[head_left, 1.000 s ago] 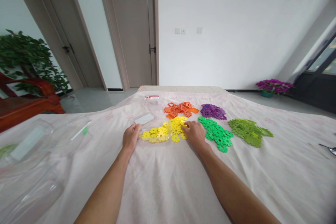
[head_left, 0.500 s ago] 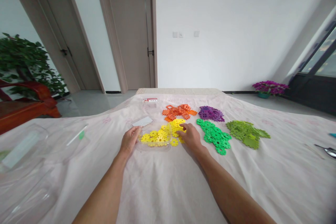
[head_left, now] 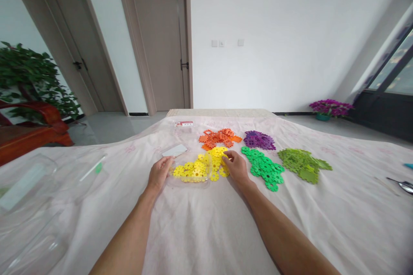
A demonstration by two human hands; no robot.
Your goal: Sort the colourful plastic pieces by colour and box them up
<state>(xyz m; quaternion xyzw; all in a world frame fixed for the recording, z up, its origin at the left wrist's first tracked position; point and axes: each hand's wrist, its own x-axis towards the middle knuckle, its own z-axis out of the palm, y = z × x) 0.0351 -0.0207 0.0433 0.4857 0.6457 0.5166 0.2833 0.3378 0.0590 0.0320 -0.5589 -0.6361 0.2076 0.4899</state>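
Note:
My left hand (head_left: 160, 173) grips the left wall of a clear plastic box (head_left: 202, 184), thumb and fingers closed on it. Inside the box lie several yellow snowflake discs (head_left: 190, 171), flat and notched round the rim. More yellow discs (head_left: 215, 152) are heaped just beyond the box and along its right side. At the right edge of that heap is my right hand (head_left: 237, 166), its thumb and forefinger pinched at a yellow disc that the fingers partly cover.
Orange pieces (head_left: 219, 138), purple pieces (head_left: 259, 140), green discs (head_left: 265, 166) and olive-green pieces (head_left: 298, 163) lie in separate heaps. Behind the box sits a clear lid with a white label (head_left: 174, 150). More clear containers (head_left: 29, 180) stand at left; a dark-handled tool (head_left: 402, 184) lies far right.
The thumb and forefinger of my right hand have drawn together at the yellow heap's right edge. My left hand stays on the box. The view has shifted slightly.

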